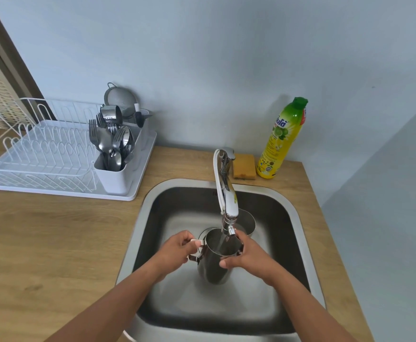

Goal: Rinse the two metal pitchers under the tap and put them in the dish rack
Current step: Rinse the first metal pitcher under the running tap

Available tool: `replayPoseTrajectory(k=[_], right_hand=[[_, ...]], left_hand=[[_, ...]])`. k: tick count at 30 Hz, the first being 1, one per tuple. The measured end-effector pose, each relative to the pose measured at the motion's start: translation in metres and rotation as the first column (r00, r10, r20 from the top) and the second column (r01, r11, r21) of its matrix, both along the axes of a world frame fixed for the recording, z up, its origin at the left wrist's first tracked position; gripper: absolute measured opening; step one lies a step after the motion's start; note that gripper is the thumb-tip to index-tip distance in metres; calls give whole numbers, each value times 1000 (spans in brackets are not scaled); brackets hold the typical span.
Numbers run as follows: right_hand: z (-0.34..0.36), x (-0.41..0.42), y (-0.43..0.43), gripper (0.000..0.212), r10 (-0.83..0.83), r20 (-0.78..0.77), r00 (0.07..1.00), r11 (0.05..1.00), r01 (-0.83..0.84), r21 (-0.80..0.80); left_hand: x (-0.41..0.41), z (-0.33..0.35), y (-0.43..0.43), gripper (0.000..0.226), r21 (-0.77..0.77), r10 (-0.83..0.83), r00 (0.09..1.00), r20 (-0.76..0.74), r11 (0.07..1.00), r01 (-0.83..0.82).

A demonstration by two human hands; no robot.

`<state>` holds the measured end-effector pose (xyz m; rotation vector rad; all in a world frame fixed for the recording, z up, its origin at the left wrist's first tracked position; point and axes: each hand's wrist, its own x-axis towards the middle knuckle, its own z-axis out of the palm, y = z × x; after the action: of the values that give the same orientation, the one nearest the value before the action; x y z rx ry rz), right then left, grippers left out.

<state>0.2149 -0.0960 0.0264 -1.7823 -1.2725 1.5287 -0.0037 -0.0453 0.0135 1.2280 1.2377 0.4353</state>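
I hold a metal pitcher (214,265) upright over the steel sink (298,218), right under the tap (226,193). Water runs from the spout into its mouth. My left hand (177,250) grips its handle on the left side. My right hand (249,255) clasps its body from the right. A second metal pitcher (247,222) stands in the sink behind the first, partly hidden by the tap. The white dish rack (54,154) sits on the counter at the left, its plate slots holding nothing.
The rack's cutlery holder (118,169) holds forks and spoons, with a metal cup and a strainer (120,97) behind it. A yellow sponge (244,167) and a green-capped bottle of dish soap (282,139) stand behind the tap. Bare wooden counter (54,243) lies left of the sink.
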Motion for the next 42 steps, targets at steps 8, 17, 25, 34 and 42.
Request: replayPoseTrajectory(k=[8,17,25,34,42], right_hand=[[-4,-3,4,79,-63,-18,998,998,63,-12],[-6,-7,12,55,-168,-69,983,983,162,-84],[-1,-21,13,47,-260,11,965,953,259,-157],[-8,-25,17,39,-282,16,959,924,276,-265],[-9,-24,18,61,-218,38,975,908,217,-358]], left_hand=[[-3,3,3,16,-45,25,998,49,999,-23],[-1,7,8,17,-100,40,999,-17,994,-42],[1,6,14,28,-214,17,997,-73,976,-33],[2,2,19,31,-322,-27,989,-147,946,-22],[-4,1,19,33,-368,-74,973,-218,930,-12]])
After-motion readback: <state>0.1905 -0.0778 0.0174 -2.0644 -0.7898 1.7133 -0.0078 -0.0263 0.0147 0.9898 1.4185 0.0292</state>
